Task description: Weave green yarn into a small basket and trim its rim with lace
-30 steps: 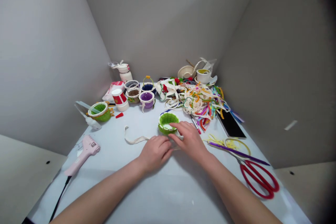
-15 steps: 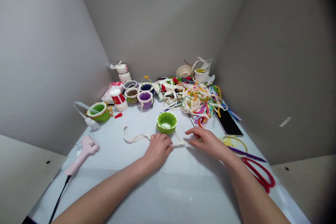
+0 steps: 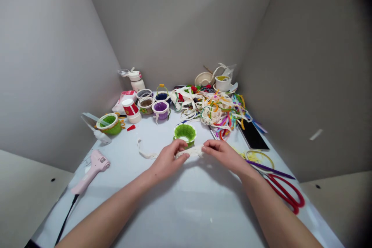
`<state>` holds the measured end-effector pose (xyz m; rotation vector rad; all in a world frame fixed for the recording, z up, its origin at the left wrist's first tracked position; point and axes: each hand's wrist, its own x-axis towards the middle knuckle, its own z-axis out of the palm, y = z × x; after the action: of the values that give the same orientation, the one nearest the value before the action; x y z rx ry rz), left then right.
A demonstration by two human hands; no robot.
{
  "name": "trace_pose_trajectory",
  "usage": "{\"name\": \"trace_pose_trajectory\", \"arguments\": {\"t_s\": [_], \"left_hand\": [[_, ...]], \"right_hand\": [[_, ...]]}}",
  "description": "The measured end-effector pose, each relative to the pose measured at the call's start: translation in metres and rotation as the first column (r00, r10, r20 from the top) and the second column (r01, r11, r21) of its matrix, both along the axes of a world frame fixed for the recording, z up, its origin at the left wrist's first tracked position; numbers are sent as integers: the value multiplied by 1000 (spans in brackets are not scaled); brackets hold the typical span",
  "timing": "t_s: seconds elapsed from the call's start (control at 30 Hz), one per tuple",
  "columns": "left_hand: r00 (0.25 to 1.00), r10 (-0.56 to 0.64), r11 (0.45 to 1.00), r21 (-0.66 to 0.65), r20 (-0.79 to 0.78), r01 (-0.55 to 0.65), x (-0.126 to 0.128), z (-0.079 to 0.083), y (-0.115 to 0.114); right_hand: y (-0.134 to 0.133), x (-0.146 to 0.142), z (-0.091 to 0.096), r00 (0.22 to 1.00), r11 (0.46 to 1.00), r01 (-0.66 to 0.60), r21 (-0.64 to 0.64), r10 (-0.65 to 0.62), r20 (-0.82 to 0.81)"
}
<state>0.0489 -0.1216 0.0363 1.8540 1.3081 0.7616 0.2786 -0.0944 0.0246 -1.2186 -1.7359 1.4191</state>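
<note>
A strip of white lace ribbon (image 3: 194, 151) is stretched between my two hands, just in front of a small green basket (image 3: 185, 132) with a white rim. My left hand (image 3: 170, 157) grips the lace with thumb and fingers, and its loose tail curls away over the table to the left. Between thumb and fingertips, my right hand (image 3: 221, 154) pinches the other end. The lace covers a little of the basket's lower front.
On the left lie a pink glue gun (image 3: 94, 168) and a green basket with glue sticks (image 3: 110, 124). Small pots (image 3: 161, 111) and a heap of ribbons (image 3: 215, 112) fill the back. To the right are a phone (image 3: 253, 135) and red-handled scissors (image 3: 287, 192).
My left hand has lifted the lace off the table and turned it broadside. My right hand has moved left and now pinches the lace end. The basket stays put.
</note>
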Motion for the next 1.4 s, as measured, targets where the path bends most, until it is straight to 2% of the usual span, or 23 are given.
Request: {"name": "trace_pose_trajectory", "arguments": {"t_s": [0.07,0.17,0.27,0.6,0.8,1.03,1.2,1.4], "left_hand": [[999,32,993,118,-16,-30,-1,3,2],[995,51,951,307,-88,-22,-3,7,7],[986,73,921,388,-153,-8,-4,9,13],[940,142,922,388,-311,-11,-2,3,18],[944,170,912,408,-281,-43,0,2,22],[974,123,925,377,-192,-43,-2,4,23],[957,125,939,344,-264,-28,-3,4,26],[920,136,905,424,-368,36,-4,-4,29]], "right_hand": [[1,-5,5,999,999,37,21,-37,5],[6,-14,8,995,994,92,67,-94,29],[12,-21,6,990,983,129,128,-136,44],[18,-29,-3,980,978,153,139,-168,105],[19,-28,-6,983,983,135,124,-149,109],[19,-27,-6,982,982,128,140,-145,119],[18,-28,-7,980,981,131,145,-150,128],[19,-30,-11,979,976,138,169,-160,124]]}}
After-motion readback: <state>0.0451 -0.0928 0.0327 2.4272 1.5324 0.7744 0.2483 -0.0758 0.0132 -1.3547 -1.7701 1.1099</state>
